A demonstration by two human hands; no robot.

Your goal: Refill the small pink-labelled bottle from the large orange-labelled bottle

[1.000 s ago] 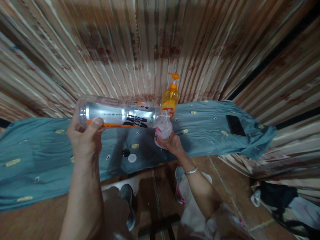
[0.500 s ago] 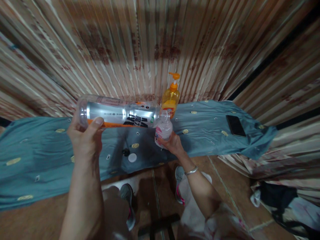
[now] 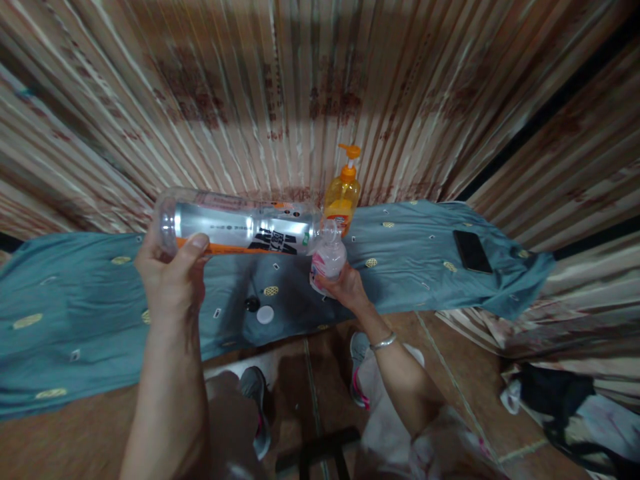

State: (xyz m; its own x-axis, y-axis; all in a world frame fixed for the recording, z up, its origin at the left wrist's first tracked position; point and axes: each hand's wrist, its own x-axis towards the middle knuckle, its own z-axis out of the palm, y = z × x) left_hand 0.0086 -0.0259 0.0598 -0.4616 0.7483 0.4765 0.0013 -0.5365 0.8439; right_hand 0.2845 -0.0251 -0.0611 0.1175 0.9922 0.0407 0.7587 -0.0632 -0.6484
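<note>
Left hand [image 3: 170,277] clenched round the base of a large clear bottle [image 3: 240,230], held about level, mouth to the right. Right hand [image 3: 345,288] grips a small pink-and-white bottle [image 3: 327,259] upright, its opening right at the big bottle's mouth. Both are held above the blue cloth [image 3: 75,313]. Two caps, one black [image 3: 251,305], one white [image 3: 265,315], lie on it. Orange pump bottle [image 3: 341,200] stands behind. Judgement: transfer is under way; levels cannot be read; recapping remains.
</note>
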